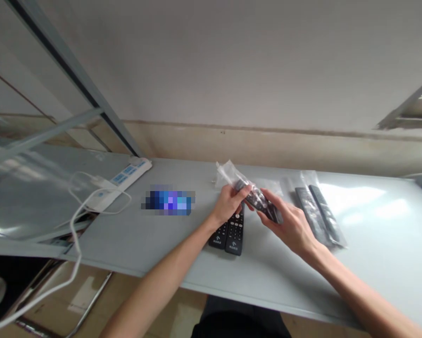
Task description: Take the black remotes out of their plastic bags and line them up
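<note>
Both hands grip one black remote control (256, 197) in a clear plastic bag (229, 172), held tilted above the table. My left hand (228, 204) is closed on its upper end, thumb on top. My right hand (290, 218) wraps round the lower end. Beneath them, two bare black remotes (234, 234) lie side by side on the table, their upper parts hidden by my left hand. To the right of my right hand lie two more remotes (318, 211) in clear bags.
A white power strip (121, 183) with a white cable (77, 244) lies at the left by a metal frame post (115, 126). A blurred-out blue object (169, 202) rests on the grey table (154, 249). A wall stands behind the table.
</note>
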Action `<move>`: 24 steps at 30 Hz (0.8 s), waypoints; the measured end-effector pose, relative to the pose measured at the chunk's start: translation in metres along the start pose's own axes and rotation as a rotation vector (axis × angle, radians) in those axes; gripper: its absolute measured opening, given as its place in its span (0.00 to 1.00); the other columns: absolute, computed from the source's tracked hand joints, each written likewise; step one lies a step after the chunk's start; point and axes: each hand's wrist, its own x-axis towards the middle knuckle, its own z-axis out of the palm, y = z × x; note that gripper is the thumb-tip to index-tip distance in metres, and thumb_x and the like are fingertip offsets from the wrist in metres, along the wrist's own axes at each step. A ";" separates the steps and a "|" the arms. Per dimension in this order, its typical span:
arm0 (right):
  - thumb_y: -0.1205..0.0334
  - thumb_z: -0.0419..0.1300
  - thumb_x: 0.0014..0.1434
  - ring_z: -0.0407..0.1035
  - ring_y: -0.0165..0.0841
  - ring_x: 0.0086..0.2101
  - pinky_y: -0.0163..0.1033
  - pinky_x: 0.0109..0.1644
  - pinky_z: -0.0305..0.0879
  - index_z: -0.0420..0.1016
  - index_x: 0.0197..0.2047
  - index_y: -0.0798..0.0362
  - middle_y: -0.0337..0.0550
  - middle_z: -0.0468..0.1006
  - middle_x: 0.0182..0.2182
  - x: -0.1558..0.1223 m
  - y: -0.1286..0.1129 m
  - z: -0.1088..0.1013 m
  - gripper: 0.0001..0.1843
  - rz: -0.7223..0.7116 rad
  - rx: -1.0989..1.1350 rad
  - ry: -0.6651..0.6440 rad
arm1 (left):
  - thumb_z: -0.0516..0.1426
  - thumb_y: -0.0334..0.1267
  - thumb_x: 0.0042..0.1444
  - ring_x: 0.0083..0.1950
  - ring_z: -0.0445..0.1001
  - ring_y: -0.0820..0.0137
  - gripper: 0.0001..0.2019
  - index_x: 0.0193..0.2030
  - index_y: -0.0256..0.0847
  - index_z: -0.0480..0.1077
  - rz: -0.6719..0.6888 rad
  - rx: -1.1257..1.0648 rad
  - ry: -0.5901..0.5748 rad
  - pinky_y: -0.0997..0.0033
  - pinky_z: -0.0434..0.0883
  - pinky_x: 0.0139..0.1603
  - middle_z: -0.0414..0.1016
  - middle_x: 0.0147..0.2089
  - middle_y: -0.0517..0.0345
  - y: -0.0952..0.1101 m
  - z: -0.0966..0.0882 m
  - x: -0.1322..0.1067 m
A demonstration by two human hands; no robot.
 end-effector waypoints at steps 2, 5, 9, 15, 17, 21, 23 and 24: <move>0.53 0.65 0.70 0.84 0.45 0.46 0.51 0.51 0.82 0.69 0.70 0.46 0.52 0.86 0.54 -0.002 0.003 0.002 0.28 0.030 0.043 0.035 | 0.62 0.63 0.65 0.20 0.67 0.75 0.26 0.46 0.38 0.77 -0.019 -0.033 0.013 0.74 0.62 0.20 0.78 0.30 0.56 -0.001 -0.001 0.001; 0.48 0.65 0.69 0.83 0.45 0.48 0.53 0.50 0.82 0.65 0.72 0.46 0.54 0.84 0.56 -0.002 0.008 -0.002 0.33 0.271 0.210 0.142 | 0.63 0.61 0.65 0.26 0.76 0.71 0.25 0.50 0.38 0.76 -0.004 -0.115 0.020 0.73 0.68 0.25 0.80 0.34 0.54 -0.004 -0.002 0.005; 0.40 0.65 0.67 0.81 0.39 0.34 0.42 0.34 0.79 0.78 0.58 0.51 0.48 0.86 0.40 0.005 0.016 -0.014 0.26 0.653 0.638 0.083 | 0.66 0.58 0.63 0.32 0.82 0.68 0.26 0.55 0.39 0.72 0.019 -0.271 0.034 0.72 0.73 0.32 0.81 0.39 0.55 -0.003 0.000 0.008; 0.45 0.72 0.62 0.75 0.29 0.25 0.32 0.27 0.77 0.84 0.45 0.53 0.44 0.85 0.35 0.016 0.029 -0.026 0.19 0.811 1.082 0.141 | 0.69 0.52 0.61 0.42 0.84 0.64 0.23 0.55 0.39 0.73 -0.023 -0.339 0.006 0.73 0.75 0.32 0.82 0.52 0.49 0.006 0.001 0.003; 0.46 0.74 0.61 0.78 0.30 0.26 0.32 0.30 0.80 0.84 0.42 0.51 0.42 0.85 0.34 0.017 0.034 -0.030 0.17 0.821 1.104 0.215 | 0.69 0.49 0.60 0.48 0.83 0.62 0.23 0.56 0.39 0.76 -0.041 -0.364 0.024 0.73 0.77 0.33 0.81 0.56 0.46 0.008 -0.001 0.003; 0.47 0.73 0.62 0.81 0.33 0.31 0.35 0.38 0.83 0.85 0.41 0.51 0.43 0.86 0.35 0.024 0.040 -0.043 0.15 0.773 1.046 0.269 | 0.73 0.43 0.55 0.51 0.82 0.62 0.27 0.61 0.41 0.77 -0.074 -0.446 0.052 0.69 0.82 0.40 0.82 0.56 0.49 0.007 -0.005 0.004; 0.48 0.73 0.62 0.81 0.32 0.32 0.36 0.40 0.83 0.86 0.42 0.51 0.44 0.87 0.37 0.030 0.039 -0.050 0.15 0.740 1.035 0.301 | 0.73 0.42 0.54 0.49 0.83 0.62 0.28 0.62 0.42 0.77 -0.088 -0.487 0.058 0.67 0.83 0.42 0.83 0.53 0.50 0.006 -0.007 0.006; 0.49 0.73 0.62 0.81 0.31 0.33 0.35 0.41 0.83 0.86 0.42 0.52 0.45 0.87 0.39 0.034 0.038 -0.054 0.15 0.724 1.037 0.325 | 0.74 0.42 0.54 0.48 0.84 0.63 0.28 0.61 0.42 0.78 -0.094 -0.503 0.063 0.67 0.83 0.43 0.84 0.52 0.51 0.005 -0.009 0.007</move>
